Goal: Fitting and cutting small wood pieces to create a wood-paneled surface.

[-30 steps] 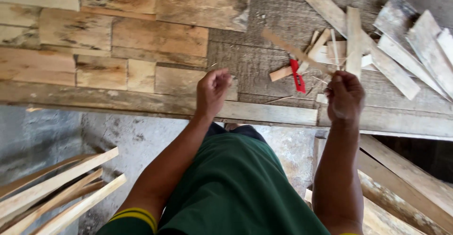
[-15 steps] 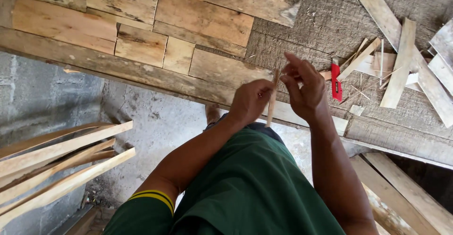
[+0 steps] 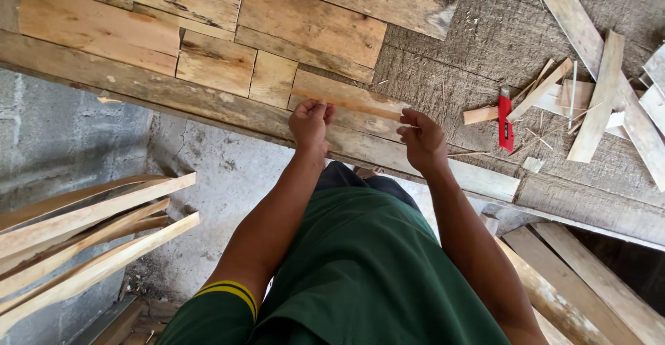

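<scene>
Between the left hand (image 3: pixel 312 121) and right hand (image 3: pixel 420 137) the gap is bridged by the thin strip (image 3: pixel 360 107) they pinch, so nothing passes straight through there. Beyond the left hand, fitted wood blocks (image 3: pixel 215 61) cover the tabletop (image 3: pixel 443 61). Bare surface lies ahead of the right hand, until the red cutter (image 3: pixel 505 119) and loose slats (image 3: pixel 596 95) further to its right.

Rough wooden bench (image 3: pixel 443 75) bears planks (image 3: pixel 208 33), red knife (image 3: pixel 505 120).
</scene>
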